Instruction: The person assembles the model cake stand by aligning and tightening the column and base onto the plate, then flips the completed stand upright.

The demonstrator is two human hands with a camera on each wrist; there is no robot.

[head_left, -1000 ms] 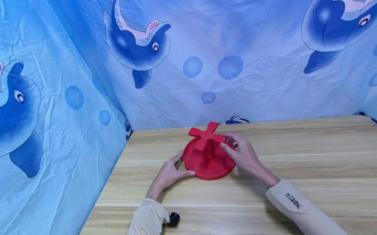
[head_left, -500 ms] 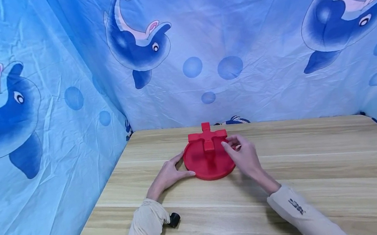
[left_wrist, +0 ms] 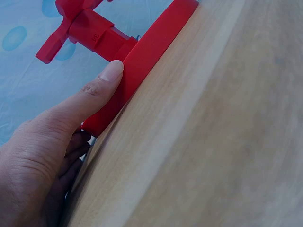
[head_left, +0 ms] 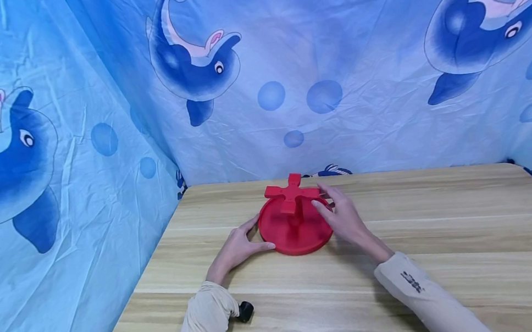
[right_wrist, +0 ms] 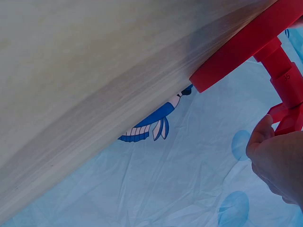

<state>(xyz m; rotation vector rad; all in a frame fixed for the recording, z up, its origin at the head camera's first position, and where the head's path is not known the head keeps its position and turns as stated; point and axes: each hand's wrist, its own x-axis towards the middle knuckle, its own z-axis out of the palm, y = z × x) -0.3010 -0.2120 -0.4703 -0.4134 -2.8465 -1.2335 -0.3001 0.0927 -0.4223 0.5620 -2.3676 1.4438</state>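
A round red base with a low rim lies flat on the table. From its middle rises a red post, topped by a red cross-shaped piece with stubby arms. My left hand grips the base's left rim, its thumb at the front and fingers farther back. In the left wrist view the thumb of that hand presses on the rim's side. My right hand has the end of the cross's right arm between thumb and index finger. Its other fingers are partly hidden; the right wrist view shows the hand against the cross.
The wooden table reaches away on both sides. Blue cloth with dolphins stands behind it and at the left and right. A small black object sits beside the left sleeve cuff.
The cross-shaped piece has turned on its post between frames. My right thumb and fingers have shifted slightly near its right arm. The left hand and the base have stayed in place.
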